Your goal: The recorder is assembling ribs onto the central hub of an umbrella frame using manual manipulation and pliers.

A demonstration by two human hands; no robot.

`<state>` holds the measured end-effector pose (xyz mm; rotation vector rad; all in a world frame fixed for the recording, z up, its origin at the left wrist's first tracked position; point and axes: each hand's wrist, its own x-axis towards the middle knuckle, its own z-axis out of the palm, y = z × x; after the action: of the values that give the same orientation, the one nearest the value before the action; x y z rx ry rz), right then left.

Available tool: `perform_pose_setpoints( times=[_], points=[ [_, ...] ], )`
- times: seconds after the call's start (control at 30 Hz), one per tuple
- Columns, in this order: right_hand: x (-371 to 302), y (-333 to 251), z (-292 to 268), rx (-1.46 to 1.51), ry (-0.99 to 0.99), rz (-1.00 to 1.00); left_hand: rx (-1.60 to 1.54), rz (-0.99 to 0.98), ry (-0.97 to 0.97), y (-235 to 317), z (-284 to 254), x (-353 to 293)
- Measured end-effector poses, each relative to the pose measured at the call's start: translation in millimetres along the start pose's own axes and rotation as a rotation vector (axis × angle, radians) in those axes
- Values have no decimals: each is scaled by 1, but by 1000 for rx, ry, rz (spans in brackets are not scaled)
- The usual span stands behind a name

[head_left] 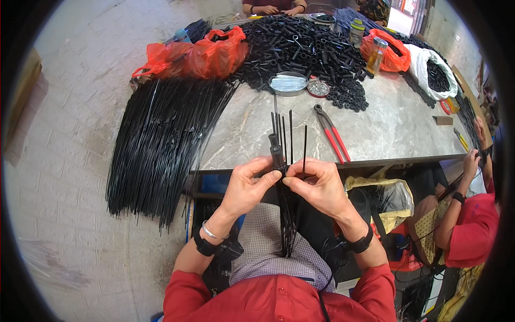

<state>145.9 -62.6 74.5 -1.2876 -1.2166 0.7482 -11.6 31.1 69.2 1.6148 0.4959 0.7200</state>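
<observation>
My left hand (244, 185) is closed in a pinch around the lower end of a ribbed black plastic fitting (276, 150). Thumb and forefinger of my right hand (317, 185) pinch at the same spot from the other side; the small part between these fingertips is mostly hidden. Several thin black rods (291, 137) rise past the fitting, and more black strands (286, 225) hang below it over my lap. One rod (305, 147) stands up beside my right fingers. Pliers with red handles (333, 134) lie on the table beyond my right hand.
The stone-topped table (241, 137) bears a heap of black tubular parts (306, 48), a round tin of pale strips (288, 84) and a dish of small metal pieces (318, 88). Black rods (166, 139) overhang its left edge. A co-worker in a red sleeve (472, 231) sits at right.
</observation>
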Motion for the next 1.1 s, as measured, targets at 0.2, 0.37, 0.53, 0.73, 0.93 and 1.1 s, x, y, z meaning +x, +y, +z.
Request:
perform_pose_setpoints(
  times=[0.2, 0.37, 0.53, 0.73, 0.93, 1.1],
  points=[
    [1, -3, 0, -55, -38, -24, 52, 14, 31, -2, 2, -4],
    [1, -2, -1, -118, -8, -97, 50, 22, 79, 2, 11, -4],
    [5, -1, 2, -25, -36, 48, 207, 64, 164, 6, 11, -8],
    [16, 4, -7, 278, -114, 275, 199, 34, 91, 12, 12, -4],
    [28, 20, -5, 262, -144, 200, 320, -107, 86, 18, 9, -7],
    [27, 19, -5, 275, -106, 171, 141, -51, 62, 4, 9, -5]
  ],
)
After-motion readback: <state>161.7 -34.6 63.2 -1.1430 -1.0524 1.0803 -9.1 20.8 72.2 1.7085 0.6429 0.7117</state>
